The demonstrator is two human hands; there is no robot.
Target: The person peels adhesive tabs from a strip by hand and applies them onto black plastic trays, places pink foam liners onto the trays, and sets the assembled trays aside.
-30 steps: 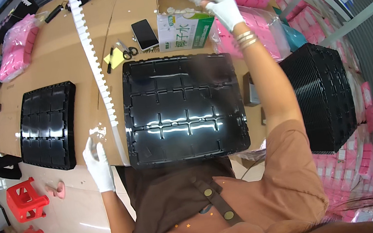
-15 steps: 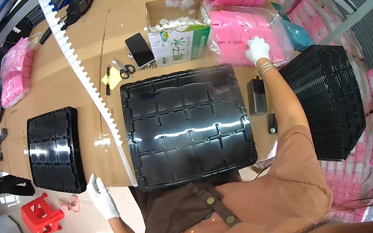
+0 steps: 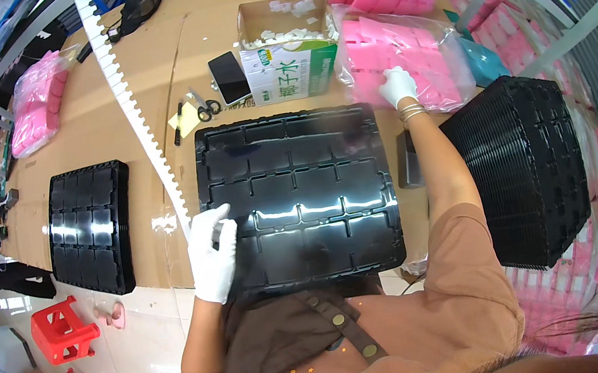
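A black plastic tray with shallow rectangular cells (image 3: 300,196) lies in front of me at the table's near edge. My left hand (image 3: 213,258), in a white glove, is at its left edge, thumb and fingers apart, holding nothing visible. My right hand (image 3: 398,86), also gloved, rests at the near side of an opened clear bag of pink foam pieces (image 3: 391,52). Its fingers are curled in, and whatever they grip is hidden. Under my right forearm, a small black box (image 3: 408,162) is partly covered.
Nested black trays (image 3: 521,169) stand at the right, another stack (image 3: 91,229) at the left. Beyond the tray are a carton of white scraps (image 3: 291,69), a phone (image 3: 228,77), scissors (image 3: 208,110) and a pen (image 3: 178,123). A white notched strip (image 3: 127,104) crosses the table.
My left hand has come up and right, from beside the table to the tray's left edge. The right hand has shifted slightly left and nearer along the pink foam.
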